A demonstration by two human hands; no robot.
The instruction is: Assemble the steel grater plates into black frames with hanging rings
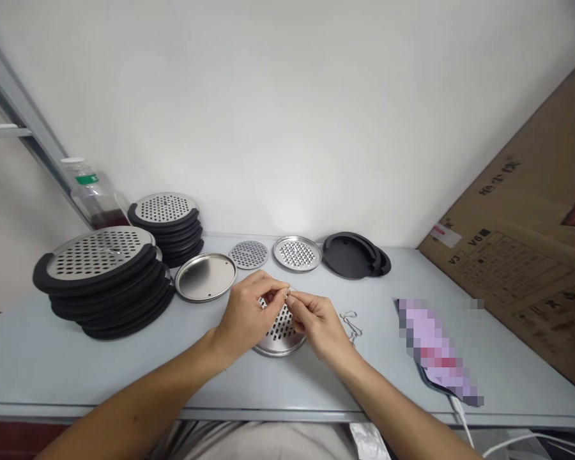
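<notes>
Both hands meet at the middle of the table, fingertips pinched together. My left hand point(246, 310) and my right hand point(322, 324) are closed around a tiny shiny piece, mostly hidden by the fingers. Directly beneath them lies a round metal grater disc point(282, 348) with rows of holes, partly covered by both hands. To the right of my right hand lie a few bent wire clips point(353, 327). Beyond my left hand rests a shallow round metal plate point(206, 277) with a raised rim.
Stacks of graters in black holders point(103, 281) point(166, 227) stand left, near a bottle of dark liquid point(96, 198). Along the wall lie a flat perforated disc point(248, 255), another grater disc point(298, 253) and black holders point(349, 259). A phone point(436, 358) and carton point(522, 255) are right.
</notes>
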